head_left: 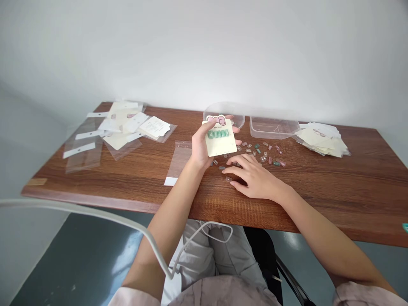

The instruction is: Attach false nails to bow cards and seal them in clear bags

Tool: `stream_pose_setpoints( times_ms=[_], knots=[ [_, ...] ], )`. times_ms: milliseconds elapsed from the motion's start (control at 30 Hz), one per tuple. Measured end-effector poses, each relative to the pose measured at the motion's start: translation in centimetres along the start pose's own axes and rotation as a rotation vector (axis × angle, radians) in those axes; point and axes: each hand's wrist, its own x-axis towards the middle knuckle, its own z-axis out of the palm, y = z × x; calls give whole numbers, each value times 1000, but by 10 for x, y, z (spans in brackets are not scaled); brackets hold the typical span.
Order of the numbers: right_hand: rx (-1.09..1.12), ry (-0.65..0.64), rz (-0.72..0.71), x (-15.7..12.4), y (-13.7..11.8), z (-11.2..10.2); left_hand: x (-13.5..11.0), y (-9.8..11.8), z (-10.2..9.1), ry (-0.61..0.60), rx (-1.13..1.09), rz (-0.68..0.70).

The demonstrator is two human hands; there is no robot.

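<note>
My left hand [201, 142] holds up a cream card [221, 146] with a pink bow at its top, the thumb on the card's face and the fingers behind. A row of green press-on nails [218, 134] sits across the card. Lower and to the right, my right hand [250, 175] reaches over the tabletop with its fingers spread, palm down. Loose press-on nails, clear, pink and green, lie around its fingertips, among them a pink nail [270, 160] and a clear nail [228, 179]. Whether a fingertip touches one of them I cannot tell.
A clear bag [180, 159] lies left of my left forearm. Bagged cards [121, 123] are heaped at the far left, and a stack of cards [323, 140] at the right. A round clear container [240, 111] and a rectangular clear box [270, 129] stand near the wall. A white cable [127, 223] crosses in front.
</note>
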Motion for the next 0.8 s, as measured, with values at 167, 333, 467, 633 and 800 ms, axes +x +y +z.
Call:
stream_pose_setpoints(
  times_ms=[167, 333, 467, 633, 800],
  knots=[
    [14, -12, -3, 1, 2, 1, -1, 1, 1, 3, 0, 13],
    [37, 21, -7, 0, 5, 0, -1, 0, 0, -12, -9, 15],
    [27, 40, 6, -1, 4, -2, 0, 0, -1, -8, 0, 21],
    [19, 15, 13, 0, 2, 0, -1, 0, 1, -12, -16, 19],
    [-8, 2, -31, 3, 5, 8, -1, 1, 2, 7, 5, 17]
  ],
)
